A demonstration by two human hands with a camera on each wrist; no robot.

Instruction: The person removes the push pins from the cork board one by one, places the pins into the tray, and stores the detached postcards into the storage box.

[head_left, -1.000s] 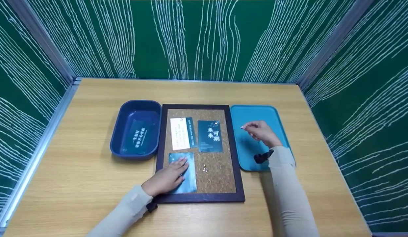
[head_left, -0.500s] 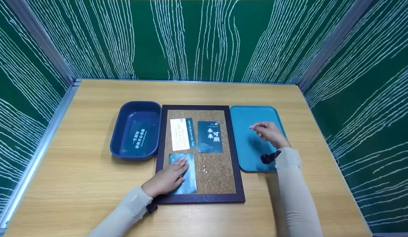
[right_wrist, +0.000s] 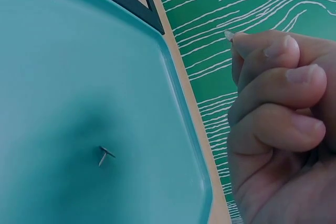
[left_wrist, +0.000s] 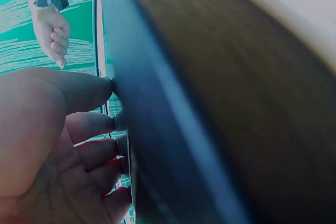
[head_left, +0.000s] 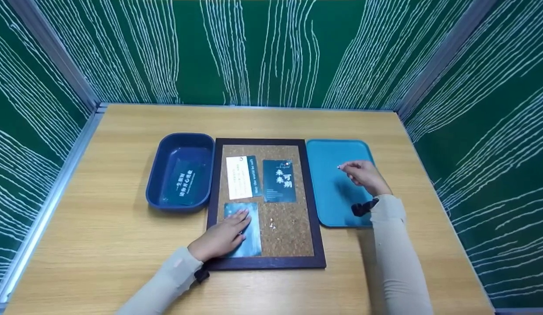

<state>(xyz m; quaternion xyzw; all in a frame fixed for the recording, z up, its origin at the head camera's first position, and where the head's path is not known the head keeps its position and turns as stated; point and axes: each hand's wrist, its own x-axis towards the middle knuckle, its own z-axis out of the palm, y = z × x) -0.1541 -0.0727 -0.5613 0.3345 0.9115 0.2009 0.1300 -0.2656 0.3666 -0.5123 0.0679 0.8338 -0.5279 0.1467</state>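
My left hand (head_left: 221, 234) lies with extended fingers on a light-blue card (head_left: 249, 240) at the lower left of the framed cork board (head_left: 291, 240). In the left wrist view its fingertips (left_wrist: 107, 90) press along the card's surface. Over the turquoise tray (head_left: 330, 208), my right hand (head_left: 362, 176) pinches a thumbtack (right_wrist: 229, 35) between thumb and index finger; just a small pale bit sticks out. Another thumbtack (right_wrist: 105, 153) lies on the tray below that hand. Higher on the board are a white-and-green card (head_left: 241, 179) and a dark green card (head_left: 279, 183).
A dark blue bin (head_left: 153, 192) stands left of the board, with a green card (head_left: 183, 183) inside. Small shiny bits (head_left: 272, 224) sit on the cork right of the left hand. Green walls with white lines (head_left: 271, 52) enclose the wooden table (head_left: 100, 227) at the back and sides.
My right hand has moved right across the tray, away from the board, still pinching the thumbtack. The left hand has stayed on the light-blue card.
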